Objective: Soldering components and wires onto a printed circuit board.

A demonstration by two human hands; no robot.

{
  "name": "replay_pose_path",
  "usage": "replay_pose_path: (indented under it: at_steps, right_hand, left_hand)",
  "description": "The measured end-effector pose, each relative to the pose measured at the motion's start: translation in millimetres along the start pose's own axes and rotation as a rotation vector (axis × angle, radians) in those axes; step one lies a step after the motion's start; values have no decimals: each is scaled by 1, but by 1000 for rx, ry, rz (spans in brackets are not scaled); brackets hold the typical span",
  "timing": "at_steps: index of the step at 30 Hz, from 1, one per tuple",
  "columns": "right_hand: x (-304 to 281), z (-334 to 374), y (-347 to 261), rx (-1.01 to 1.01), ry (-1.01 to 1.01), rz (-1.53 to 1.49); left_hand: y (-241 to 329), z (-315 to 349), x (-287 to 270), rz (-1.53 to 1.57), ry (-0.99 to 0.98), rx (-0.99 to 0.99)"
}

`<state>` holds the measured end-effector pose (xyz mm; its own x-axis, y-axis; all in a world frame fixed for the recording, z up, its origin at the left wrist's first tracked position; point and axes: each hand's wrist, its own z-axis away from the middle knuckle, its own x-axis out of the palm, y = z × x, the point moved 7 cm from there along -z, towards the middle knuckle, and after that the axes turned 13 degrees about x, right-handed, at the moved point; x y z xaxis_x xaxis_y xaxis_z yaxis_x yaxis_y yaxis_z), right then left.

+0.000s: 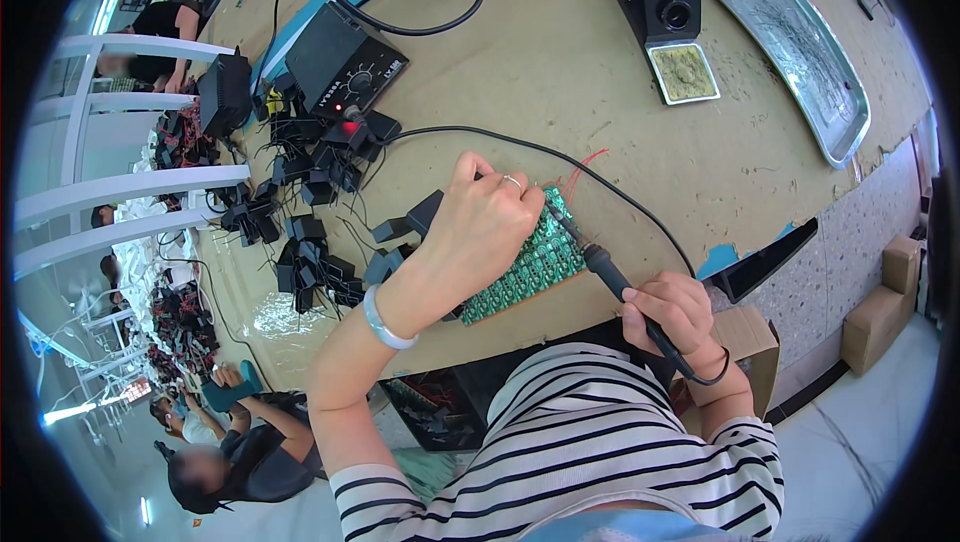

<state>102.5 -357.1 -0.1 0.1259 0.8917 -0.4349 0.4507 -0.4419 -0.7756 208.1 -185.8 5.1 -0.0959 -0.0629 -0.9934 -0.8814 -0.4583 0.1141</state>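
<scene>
A panel of small green circuit boards point(520, 287) lies at a slant on the table before me. My right hand point(675, 312) is wrapped round the handle of a soldering iron point(607, 270), whose tip points at the panel's upper end. My left hand point(488, 214) is over the panel's left side, fingers curled and pinched. Something dark shows at its fingertips, too little to name. Thin red wires point(575, 177) stick out from the panel's far end. Black box-shaped parts with leads point(395, 230) lie close beside my left hand and wrist, partly hidden by it.
A black soldering station point(345, 67) stands at the far left, its cable curving across the table to the iron. More black parts point(300, 262) are heaped left. An iron stand point(660, 2), a sponge dish point(685, 72) and a metal tray point(852, 132) are at far right. Co-workers sit left.
</scene>
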Motion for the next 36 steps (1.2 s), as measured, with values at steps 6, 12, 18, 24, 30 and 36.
replay_pose_path:
  at_steps: [6,12,18,24,30,36]
  right_hand:
    - [2,1,-8,-118,-33,86]
    - [-11,7,-6,-103,-6,30]
    - [-27,10,2,-8,98,61]
    - [-32,14,2,6,103,57]
    - [-34,14,1,15,94,57]
    - [-36,14,2,4,113,41]
  left_hand:
    - [3,-4,-2,-45,-11,21]
    - [4,-6,-1,-62,-18,25]
    - [5,-6,-5,-35,-2,14]
    - [2,-3,-4,-41,25,-11]
    - [3,2,-20,-41,88,-72]
    - [5,38,-50,-66,488,-288]
